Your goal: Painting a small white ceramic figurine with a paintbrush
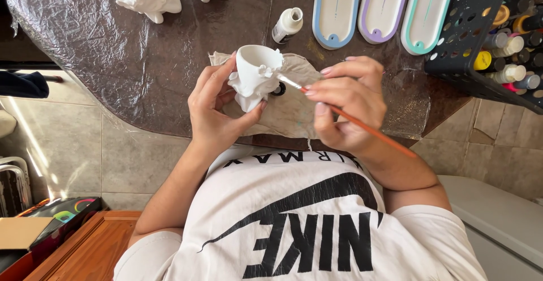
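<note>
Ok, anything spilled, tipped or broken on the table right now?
Nothing stands out. The left hand holds the white pot, the right hand the brush at it. The paint bottle stands upright; the cloth is rumpled and faintly stained, no spill.

White ceramic figurine pot (pixel 255 73); orange-handled paintbrush (pixel 362 125); white paint bottle (pixel 288 25). Oval trays edged blue (pixel 337 11), purple (pixel 386 7), teal (pixel 427 12). Black perforated basket (pixel 475 38). Dark brown tabletop (pixel 141 66) w/ clear plastic. Beige cloth (pixel 288 114).
</note>
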